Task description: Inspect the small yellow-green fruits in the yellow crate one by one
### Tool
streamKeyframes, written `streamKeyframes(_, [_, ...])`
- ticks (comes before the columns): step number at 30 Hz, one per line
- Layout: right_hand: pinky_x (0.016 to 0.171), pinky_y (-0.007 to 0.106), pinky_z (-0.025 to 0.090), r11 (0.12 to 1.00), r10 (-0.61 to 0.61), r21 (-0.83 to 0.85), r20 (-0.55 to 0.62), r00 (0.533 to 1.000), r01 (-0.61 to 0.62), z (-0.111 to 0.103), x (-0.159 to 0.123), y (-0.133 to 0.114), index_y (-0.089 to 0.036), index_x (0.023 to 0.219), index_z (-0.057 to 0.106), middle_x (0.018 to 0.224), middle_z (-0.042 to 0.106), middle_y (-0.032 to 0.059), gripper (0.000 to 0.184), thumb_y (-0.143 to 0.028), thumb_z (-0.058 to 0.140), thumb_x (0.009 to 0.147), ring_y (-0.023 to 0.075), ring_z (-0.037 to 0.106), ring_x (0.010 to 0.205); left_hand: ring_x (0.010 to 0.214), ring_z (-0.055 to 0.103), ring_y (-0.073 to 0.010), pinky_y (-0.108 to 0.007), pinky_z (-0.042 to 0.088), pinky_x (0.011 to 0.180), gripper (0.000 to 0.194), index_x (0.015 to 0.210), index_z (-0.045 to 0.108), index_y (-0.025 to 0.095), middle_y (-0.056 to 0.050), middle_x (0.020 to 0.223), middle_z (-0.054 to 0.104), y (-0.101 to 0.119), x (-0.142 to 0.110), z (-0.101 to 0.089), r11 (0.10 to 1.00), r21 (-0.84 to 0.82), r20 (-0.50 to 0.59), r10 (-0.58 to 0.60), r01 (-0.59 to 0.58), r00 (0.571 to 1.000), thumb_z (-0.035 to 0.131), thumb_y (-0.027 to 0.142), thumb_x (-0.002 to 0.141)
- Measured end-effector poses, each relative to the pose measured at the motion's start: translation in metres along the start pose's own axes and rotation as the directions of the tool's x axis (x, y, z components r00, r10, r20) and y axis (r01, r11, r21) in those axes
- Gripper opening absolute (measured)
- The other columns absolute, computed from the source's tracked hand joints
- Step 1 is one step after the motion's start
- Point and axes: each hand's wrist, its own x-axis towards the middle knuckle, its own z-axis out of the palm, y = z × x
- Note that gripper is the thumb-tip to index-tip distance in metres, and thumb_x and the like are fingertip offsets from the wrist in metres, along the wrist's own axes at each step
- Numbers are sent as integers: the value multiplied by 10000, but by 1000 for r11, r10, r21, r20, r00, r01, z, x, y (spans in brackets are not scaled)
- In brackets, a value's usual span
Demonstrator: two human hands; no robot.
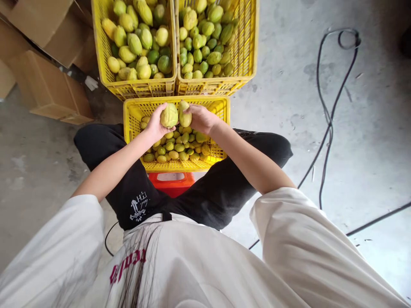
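my left hand (pixel 156 125) sits just above the middle of the frame, fingers wrapped around a round yellow-green fruit (pixel 169 115). my right hand (pixel 201 119) is just beside it, fingers closed on a second, longer fruit (pixel 184 114). the two fruits touch each other between my hands, both held over the far end of the near yellow crate (pixel 138 112) that stands between my knees. that crate holds a low layer of small yellow and green fruits (pixel 180 147), well below the rim. under its near edge a red object (pixel 171 183) shows, only partly visible.

at the top of the frame two more yellow crates stand side by side, touching the near one: the left crate (pixel 105 68) is heaped with larger yellowish fruits, the right crate (pixel 247 64) with smaller greener ones. cardboard boxes (pixel 48 81) lie at the upper left on the concrete floor (pixel 369 141). a black cable (pixel 327 115) loops down the right side of the frame.
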Motion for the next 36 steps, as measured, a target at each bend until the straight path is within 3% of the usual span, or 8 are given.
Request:
streamKeyframes(9, [788, 296, 614, 999, 37, -14, -98, 995, -38, 3, 0, -13, -292, 993, 560, 791, 652, -72, 222, -168, 743, 974, 138, 615, 701, 1114, 818, -276, -412, 703, 955, 274, 1185, 674, 179, -64, 1055, 759, 6, -13, 9, 995, 59, 173, 75, -86, 982, 805, 319, 990])
streamKeyframes(12, [779, 305, 661, 999, 44, -11, -101, 994, -45, 1, 5, -12, -266, 1068, 610, 828, 640, -43, 164, -161, 703, 983, 156, 648, 721, 1144, 811, -285, -427, 695, 962, 183, 1154, 666, 169, -64, 1030, 735, 12, -12, 10, 996, 38, 156, 77, -84, 985, 645, 328, 1066])
streamKeyframes(15, [842, 345, 688, 999, 11, -35, -126, 992, -15, -6, 11, -12, -235, 1098, 598, 893, 633, -14, 82, -295, 646, 1072, 183, 747, 845, 1237, 791, -328, -479, 681, 951, 312, 1174, 653, 156, -81, 1070, 706, 21, -9, 8, 996, -15, 117, 87, -86, 989, 392, 322, 1132])
streamKeyframes(17, [897, 398, 690, 996, -38, -87, -142, 989, 26, -12, 15, -14, -229, 1116, 600, 965, 667, 10, 189, -415, 569, 1136, 231, 791, 999, 1283, 773, -348, -500, 673, 951, 352, 1212, 649, 146, -83, 1090, 691, 27, -9, 7, 995, -16, 93, 100, -99, 991, 333, 268, 1120])
streamKeyframes(21, [966, 464, 674, 985, -101, -150, -132, 986, 81, -19, 16, -20, -227, 1158, 629, 1122, 745, 27, 247, -444, 512, 1164, 265, 773, 1161, 1299, 750, -335, -484, 671, 988, 291, 1219, 650, 146, -85, 1074, 713, 32, -15, 10, 995, 18, 138, 97, -100, 986, 388, 206, 1107])
streamKeyframes(24, [975, 375, 645, 996, -71, -52, -93, 993, 67, -17, 10, -23, -201, 1115, 622, 1097, 747, 19, 229, -293, 419, 1167, 204, 761, 1145, 1300, 728, -300, -415, 644, 1044, 166, 1169, 642, 152, -91, 1084, 740, 31, -21, 13, 992, 30, 195, 117, -125, 974, 496, 214, 1119])
streamKeyframes(29, [855, 242, 635, 995, -45, 81, -90, 995, 53, -11, 5, -21, -231, 1074, 635, 962, 702, -27, 24, -241, 626, 1093, 140, 742, 963, 1341, 713, -276, -398, 593, 1085, 95, 1147, 628, 179, -35, 1028, 673, 22, -16, 9, 989, 91, 132, 105, -117, 986, 549, 215, 1107])
streamKeyframes(36, [679, 199, 556, 999, 30, 29, -95, 995, -27, -3, 4, -20, -248, 934, 583, 789, 635, -54, 211, -347, 613, 1118, 80, 610, 662, 1311, 742, -290, -412, 611, 1101, 155, 1175, 652, 199, -46, 1018, 709, 16, -8, 5, 987, 46, 160, 147, -156, 976, 689, 281, 1049])
